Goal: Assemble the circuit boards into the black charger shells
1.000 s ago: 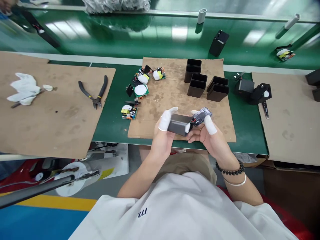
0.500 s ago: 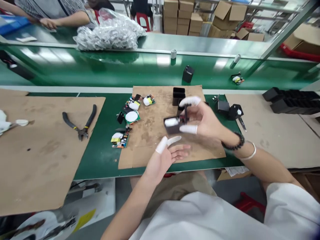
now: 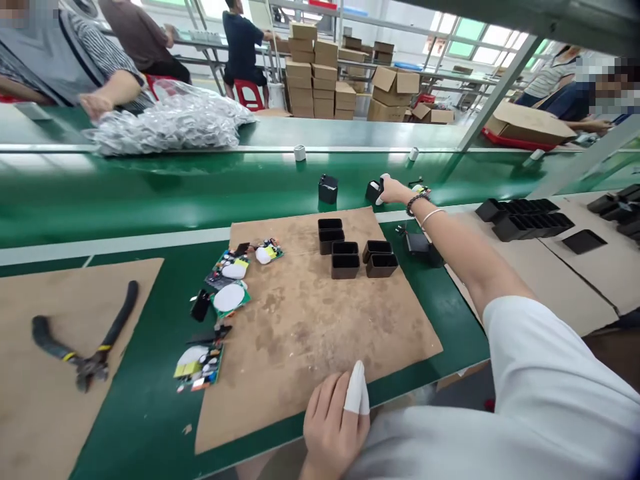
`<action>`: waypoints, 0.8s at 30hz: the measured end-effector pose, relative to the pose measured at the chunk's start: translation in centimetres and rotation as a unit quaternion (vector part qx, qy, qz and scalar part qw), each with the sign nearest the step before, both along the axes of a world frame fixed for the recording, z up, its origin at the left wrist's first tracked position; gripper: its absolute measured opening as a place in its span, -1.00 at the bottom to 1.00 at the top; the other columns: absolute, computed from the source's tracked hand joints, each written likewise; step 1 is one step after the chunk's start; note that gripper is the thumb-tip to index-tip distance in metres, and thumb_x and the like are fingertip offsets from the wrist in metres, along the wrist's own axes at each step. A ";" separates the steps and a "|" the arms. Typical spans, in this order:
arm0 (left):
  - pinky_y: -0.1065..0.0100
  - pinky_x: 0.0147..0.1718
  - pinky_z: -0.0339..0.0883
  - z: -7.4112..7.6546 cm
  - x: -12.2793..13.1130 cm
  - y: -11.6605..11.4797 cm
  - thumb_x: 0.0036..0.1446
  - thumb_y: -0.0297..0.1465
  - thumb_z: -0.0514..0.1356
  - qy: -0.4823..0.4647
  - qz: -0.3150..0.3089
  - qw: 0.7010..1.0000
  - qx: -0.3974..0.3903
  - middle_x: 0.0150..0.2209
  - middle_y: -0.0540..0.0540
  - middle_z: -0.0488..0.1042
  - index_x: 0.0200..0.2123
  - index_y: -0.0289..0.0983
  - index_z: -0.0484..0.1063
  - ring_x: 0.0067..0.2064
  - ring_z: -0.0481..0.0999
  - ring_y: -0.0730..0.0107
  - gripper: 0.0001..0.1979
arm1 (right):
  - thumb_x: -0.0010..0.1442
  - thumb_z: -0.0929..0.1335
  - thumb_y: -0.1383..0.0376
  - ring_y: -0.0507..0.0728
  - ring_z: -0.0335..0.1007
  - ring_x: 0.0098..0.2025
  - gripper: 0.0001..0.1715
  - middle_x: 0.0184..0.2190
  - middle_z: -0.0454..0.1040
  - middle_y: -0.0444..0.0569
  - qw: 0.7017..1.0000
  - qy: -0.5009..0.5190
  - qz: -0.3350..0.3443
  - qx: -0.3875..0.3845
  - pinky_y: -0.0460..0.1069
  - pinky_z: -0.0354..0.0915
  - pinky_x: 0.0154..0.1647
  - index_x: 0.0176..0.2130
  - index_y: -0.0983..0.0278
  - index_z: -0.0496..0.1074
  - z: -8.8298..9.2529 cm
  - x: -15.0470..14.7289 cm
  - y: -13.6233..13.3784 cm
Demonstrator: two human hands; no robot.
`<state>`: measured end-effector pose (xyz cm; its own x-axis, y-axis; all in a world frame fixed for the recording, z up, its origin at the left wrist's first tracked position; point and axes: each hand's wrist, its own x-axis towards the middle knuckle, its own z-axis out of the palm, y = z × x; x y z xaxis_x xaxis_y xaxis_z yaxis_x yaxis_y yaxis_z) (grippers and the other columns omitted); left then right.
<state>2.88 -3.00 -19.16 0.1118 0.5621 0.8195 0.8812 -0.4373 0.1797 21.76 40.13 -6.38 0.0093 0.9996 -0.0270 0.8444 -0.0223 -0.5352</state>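
Charger casing (image 3: 373, 193): small black block standing on the green conveyor belt (image 3: 150, 193), just past the far edge of the cardboard mat (image 3: 310, 333).
Right hand (image 3: 393, 191): arm stretched far out across the bench, with a white-capped fingertip against the casing's side. It is too small to tell whether the fingers clasp it or only touch it.
Left hand (image 3: 331, 427): rests at the near edge of the mat, fingers loosely curled together and holding nothing, with a white finger cot (image 3: 356, 390) on one of them.
Second casing (image 3: 328, 189): upright on the same belt, to the left of the first and apart from it.
Open shells (image 3: 345, 252): a cluster of black sleeves, mouths up, on the far part of the mat beside the outstretched forearm.
Plug part (image 3: 417, 245): black, on the green bench just below the forearm.
Circuit boards (image 3: 227, 283): scattered along the mat's left edge.
Pliers (image 3: 85, 347): well apart on the left cardboard sheet.
Trays (image 3: 525, 220): rows of black shells to the right.
Wrapped goods (image 3: 170, 127): a shiny heap across the belt, with a co-worker's hand (image 3: 95, 105) beside it.
Risk: the reach is long and only the fingertips meet the casing, so a slight nudge could topple it on the belt. A dropped forearm could knock the plug part or the nearest shells.
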 end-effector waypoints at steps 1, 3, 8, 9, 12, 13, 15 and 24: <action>0.24 -0.35 0.56 -0.2 -0.1 -0.2 0.13 -0.63 0.20 0.007 -0.006 1.000 -0.003 -0.39 -0.18 0.68 -0.19 -0.29 0.55 -0.34 0.70 0.19 -0.77 | 0.03 0.63 0.40 0.22 0.55 -0.05 -0.19 0.02 0.56 0.19 1.000 -0.001 0.004 -0.022 0.15 0.48 0.04 0.20 0.45 0.38 0.5 0.8 0.6; 0.24 -0.35 0.57 -0.7 -0.3 -0.6 0.08 -0.63 0.24 0.029 -0.020 0.999 -0.010 -0.39 -0.19 0.69 -0.22 -0.30 0.56 -0.34 0.70 0.18 -0.78 | 0.31 0.50 0.19 0.15 0.56 -0.04 -0.48 0.07 0.53 0.08 0.999 -0.003 -0.002 -0.043 0.14 0.50 0.06 0.16 0.37 0.44 1.6 2.8 1.7; 0.28 -0.41 0.57 -1.1 -0.2 -1.3 0.08 -0.60 0.21 0.040 -0.015 0.999 -0.017 -0.42 -0.16 0.68 -0.20 -0.28 0.57 -0.38 0.70 0.20 -0.76 | 0.42 0.39 0.10 0.21 0.51 0.10 -0.53 0.18 0.47 0.09 0.999 0.025 -0.025 0.001 0.21 0.49 0.14 0.19 0.30 0.43 2.5 6.5 2.1; 0.28 -0.39 0.58 -1.1 -0.2 -1.3 0.08 -0.61 0.21 0.036 -0.011 0.999 -0.028 -0.41 -0.16 0.69 -0.17 -0.28 0.57 -0.37 0.71 0.19 -0.74 | 0.40 0.40 0.10 0.21 0.51 0.10 -0.53 0.18 0.47 0.09 0.999 0.038 -0.019 0.010 0.21 0.50 0.12 0.19 0.28 0.43 2.3 6.7 1.8; 0.25 -0.34 0.58 -1.0 -0.3 -1.2 0.03 -0.64 0.24 0.039 -0.003 0.999 -0.033 -0.39 -0.18 0.69 -0.15 -0.30 0.56 -0.34 0.71 0.16 -0.70 | 0.42 0.39 0.11 0.19 0.52 0.08 -0.53 0.17 0.48 0.11 0.996 0.081 0.014 0.031 0.20 0.50 0.11 0.19 0.30 0.43 2.2 6.1 1.2; 0.25 -0.35 0.57 -0.9 -0.2 -1.0 0.04 -0.64 0.23 0.044 -0.003 0.999 -0.017 -0.40 -0.19 0.68 -0.17 -0.31 0.56 -0.35 0.70 0.17 -0.72 | 0.43 0.38 0.11 0.19 0.53 0.06 -0.53 0.16 0.48 0.10 0.995 0.094 0.026 0.032 0.19 0.51 0.10 0.19 0.32 0.43 2.5 5.8 1.0; 0.27 -0.34 0.54 -0.5 0.1 -0.6 0.07 -0.63 0.21 0.048 0.003 0.999 0.008 -0.42 -0.19 0.66 -0.20 -0.32 0.56 -0.35 0.69 0.19 -0.76 | 0.41 0.41 0.13 0.17 0.56 -0.02 -0.60 0.03 0.55 0.06 0.992 0.117 0.049 0.023 0.15 0.53 0.03 0.08 0.37 0.49 3.6 5.4 0.1; 0.32 -0.17 0.56 6.1 -2.5 4.7 0.36 -0.44 0.16 -0.064 -0.053 0.961 -0.262 -0.05 -0.17 0.63 0.12 -0.24 0.47 -0.13 0.67 0.28 -0.71 | -0.12 0.65 0.10 0.08 0.60 -0.20 -0.55 -0.23 0.68 -0.04 0.880 0.419 0.204 -0.092 -0.07 0.53 -0.15 -0.26 0.26 0.64 2.9 7.4 -20.5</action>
